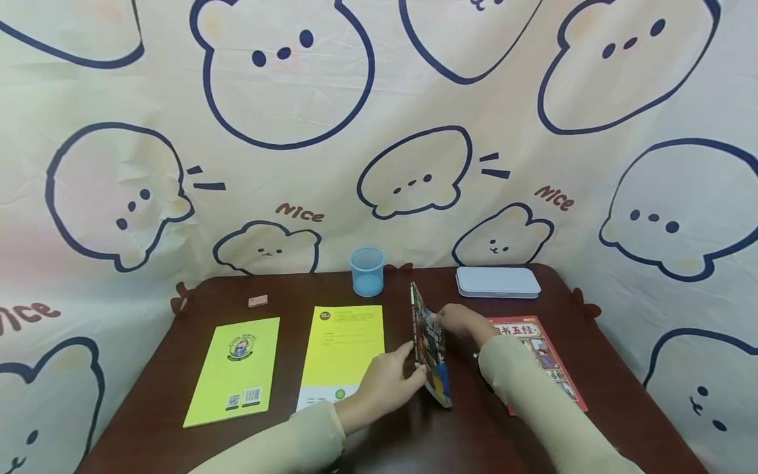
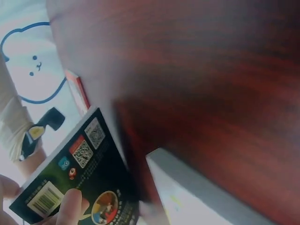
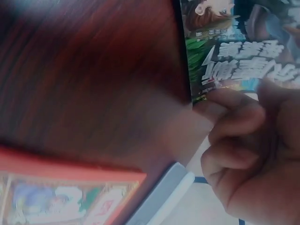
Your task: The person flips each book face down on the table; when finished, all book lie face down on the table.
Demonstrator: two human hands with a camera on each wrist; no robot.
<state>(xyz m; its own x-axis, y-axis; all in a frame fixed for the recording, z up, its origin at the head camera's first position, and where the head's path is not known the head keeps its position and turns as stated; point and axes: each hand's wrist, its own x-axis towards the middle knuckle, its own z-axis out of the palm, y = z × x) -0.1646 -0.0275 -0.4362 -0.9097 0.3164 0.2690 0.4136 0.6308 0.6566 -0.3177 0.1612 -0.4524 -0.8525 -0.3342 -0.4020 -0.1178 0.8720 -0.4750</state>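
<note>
Both hands grip one thin book point(image 1: 430, 345), which stands on its edge on the dark wooden table point(image 1: 177, 388), a little right of centre in the head view. The left hand point(image 1: 387, 382) pinches its near lower corner, thumb on the back cover beside the barcode, as the left wrist view shows point(image 2: 70, 206). The right hand point(image 1: 458, 320) holds the far side, fingers point(image 3: 234, 117) curled against the picture cover. The book sits between the two hands, its long axis running from the near edge of the table toward the backdrop, leaning slightly left at the top; the left hand is nearer the viewer, the right hand farther up the frame.

Just right of the book a red book point(image 1: 547, 359) lies flat, partly under the right sleeve. To the left lie a yellow booklet point(image 1: 346, 345) and, farther left, a green booklet point(image 1: 237, 368). Along the back stand a blue cup point(image 1: 367, 270), a pale flat case point(image 1: 497, 282) and a small pink eraser point(image 1: 257, 301).
</note>
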